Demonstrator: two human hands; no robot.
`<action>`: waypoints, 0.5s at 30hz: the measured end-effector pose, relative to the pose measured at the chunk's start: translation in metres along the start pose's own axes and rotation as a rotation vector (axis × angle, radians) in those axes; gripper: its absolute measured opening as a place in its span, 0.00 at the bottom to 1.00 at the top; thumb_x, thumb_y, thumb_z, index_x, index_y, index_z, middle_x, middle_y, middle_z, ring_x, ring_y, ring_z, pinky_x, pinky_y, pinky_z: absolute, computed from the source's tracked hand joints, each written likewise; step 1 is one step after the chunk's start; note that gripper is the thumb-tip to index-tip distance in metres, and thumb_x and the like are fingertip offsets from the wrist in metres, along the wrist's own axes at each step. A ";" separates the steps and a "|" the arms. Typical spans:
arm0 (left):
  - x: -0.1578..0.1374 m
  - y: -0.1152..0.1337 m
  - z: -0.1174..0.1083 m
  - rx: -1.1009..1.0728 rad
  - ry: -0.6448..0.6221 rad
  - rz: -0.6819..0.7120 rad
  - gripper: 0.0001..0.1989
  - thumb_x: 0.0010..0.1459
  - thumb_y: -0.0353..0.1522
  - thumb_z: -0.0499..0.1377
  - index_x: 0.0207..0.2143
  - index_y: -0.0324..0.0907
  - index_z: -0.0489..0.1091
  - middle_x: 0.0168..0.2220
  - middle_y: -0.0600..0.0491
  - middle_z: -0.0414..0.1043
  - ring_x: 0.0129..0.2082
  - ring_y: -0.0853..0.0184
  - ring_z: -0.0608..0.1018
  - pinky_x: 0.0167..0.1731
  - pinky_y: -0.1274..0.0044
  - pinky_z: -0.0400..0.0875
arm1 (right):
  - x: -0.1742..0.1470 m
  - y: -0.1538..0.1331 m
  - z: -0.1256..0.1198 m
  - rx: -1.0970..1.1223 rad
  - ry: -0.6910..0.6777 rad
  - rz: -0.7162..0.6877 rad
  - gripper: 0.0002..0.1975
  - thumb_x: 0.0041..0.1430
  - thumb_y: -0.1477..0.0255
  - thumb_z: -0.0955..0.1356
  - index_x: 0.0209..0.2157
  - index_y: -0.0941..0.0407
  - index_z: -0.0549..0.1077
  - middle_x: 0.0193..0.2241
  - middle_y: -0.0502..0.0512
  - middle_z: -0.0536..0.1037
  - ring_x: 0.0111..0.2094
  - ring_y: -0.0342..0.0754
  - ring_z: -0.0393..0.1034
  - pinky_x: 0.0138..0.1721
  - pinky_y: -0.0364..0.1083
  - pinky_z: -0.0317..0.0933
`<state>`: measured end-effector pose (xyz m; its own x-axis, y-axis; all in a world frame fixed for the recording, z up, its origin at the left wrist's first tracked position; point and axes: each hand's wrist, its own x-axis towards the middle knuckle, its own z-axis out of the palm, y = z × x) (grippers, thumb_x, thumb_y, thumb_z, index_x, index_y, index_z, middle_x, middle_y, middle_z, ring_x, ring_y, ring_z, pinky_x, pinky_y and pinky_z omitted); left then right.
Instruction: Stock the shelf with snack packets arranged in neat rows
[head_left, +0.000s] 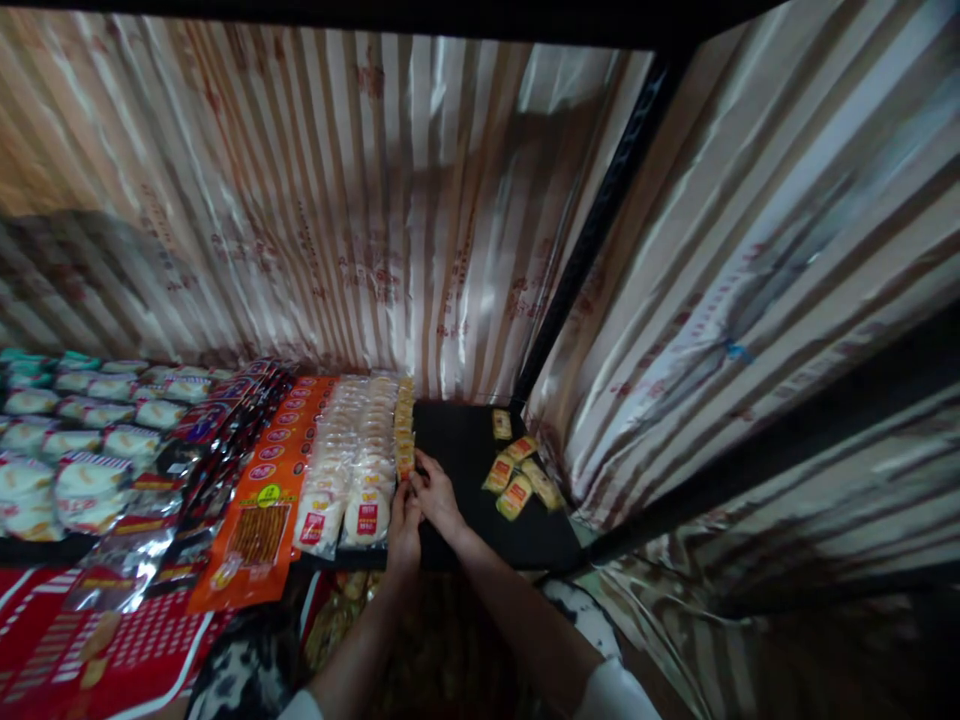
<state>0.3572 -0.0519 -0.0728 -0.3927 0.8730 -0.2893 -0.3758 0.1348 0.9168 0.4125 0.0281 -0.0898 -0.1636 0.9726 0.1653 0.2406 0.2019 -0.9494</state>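
Observation:
A row of small yellow snack packets (405, 415) stands close together on the black shelf (465, 440). At its front end my left hand (405, 530) and my right hand (440, 497) meet, fingers closed around the nearest packet (406, 465). My left hand is at the front of that packet, my right hand at its right side; the fingers partly cover it. On the left, touching the row, run lines of clear-wrapped white round crackers (367, 515). Several loose yellow packets (514, 495) lie flat to the right of my hands.
Orange snack bags (262, 500), dark bags (225, 440) and white-wrapped packs (94, 490) fill the shelf's left side. A black upright post (600, 230) stands at the right corner. Striped plastic sheeting (420, 200) hangs behind. A red printed box (112, 650) is below left.

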 end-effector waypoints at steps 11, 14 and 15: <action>-0.011 0.004 -0.001 0.041 0.025 -0.023 0.20 0.58 0.33 0.50 0.54 0.42 0.61 0.60 0.47 0.57 0.56 0.62 0.66 0.54 0.72 0.63 | 0.012 -0.008 -0.035 -0.272 0.100 -0.065 0.18 0.56 0.71 0.61 0.49 0.54 0.69 0.48 0.58 0.71 0.48 0.50 0.66 0.42 0.48 0.67; -0.014 0.002 0.003 0.018 0.026 0.011 0.19 0.57 0.35 0.52 0.50 0.42 0.64 0.58 0.47 0.61 0.54 0.62 0.68 0.48 0.74 0.68 | 0.035 -0.012 -0.077 -0.597 0.160 -0.083 0.18 0.57 0.75 0.60 0.49 0.58 0.69 0.50 0.60 0.70 0.53 0.51 0.61 0.54 0.51 0.57; -0.015 0.001 0.004 0.007 0.027 0.014 0.18 0.56 0.36 0.53 0.49 0.41 0.65 0.57 0.47 0.62 0.53 0.61 0.69 0.46 0.75 0.69 | 0.044 -0.013 -0.092 -0.716 0.171 -0.061 0.19 0.57 0.75 0.60 0.50 0.59 0.69 0.52 0.61 0.69 0.55 0.52 0.58 0.55 0.52 0.53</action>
<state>0.3667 -0.0632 -0.0663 -0.4201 0.8620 -0.2835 -0.3640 0.1261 0.9228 0.4896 0.0793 -0.0456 -0.0597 0.9499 0.3069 0.8110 0.2254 -0.5399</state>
